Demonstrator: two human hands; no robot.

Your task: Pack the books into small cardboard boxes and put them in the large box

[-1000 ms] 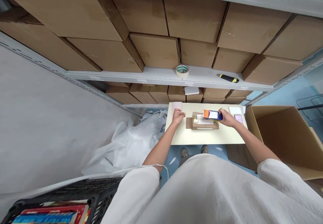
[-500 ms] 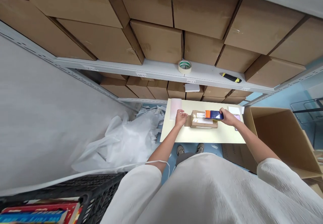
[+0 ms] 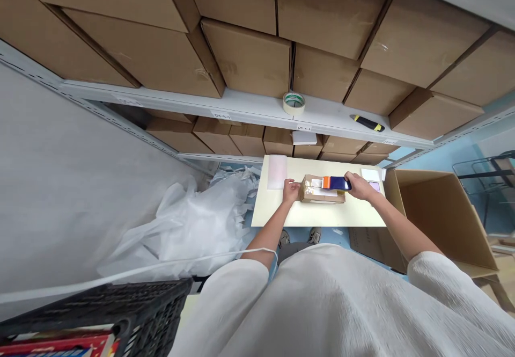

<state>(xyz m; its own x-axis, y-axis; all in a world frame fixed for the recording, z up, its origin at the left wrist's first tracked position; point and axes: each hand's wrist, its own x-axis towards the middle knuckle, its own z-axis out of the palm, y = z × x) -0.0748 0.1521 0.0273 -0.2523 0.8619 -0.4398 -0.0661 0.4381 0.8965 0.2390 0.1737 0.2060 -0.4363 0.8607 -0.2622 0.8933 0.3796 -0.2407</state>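
Observation:
A small cardboard box (image 3: pixel 324 198) lies on the cream tabletop, with clear tape and a white label on its upper side. My left hand (image 3: pixel 290 191) presses against the box's left end with its fingers bent, partly hiding the flap there. Wrapped round the back end of a tape dispenser (image 3: pixel 337 183), dark blue with an orange front, is my right hand (image 3: pixel 359 186). The dispenser lies over the top of the box, its orange end pointing left.
On the cream table (image 3: pixel 273 215) lie a pale pink sheet (image 3: pixel 277 172) and a phone (image 3: pixel 374 186). A tape roll (image 3: pixel 294 103) and a utility knife (image 3: pixel 367 123) rest on the shelf. A large open carton (image 3: pixel 442 217) stands right; white wrapping (image 3: pixel 193 228) and a black crate (image 3: pixel 153 314) are left.
My left hand has moved right onto the box's end, and the flap that stuck out there is now up against it. My right hand still holds the tape dispenser over the box.

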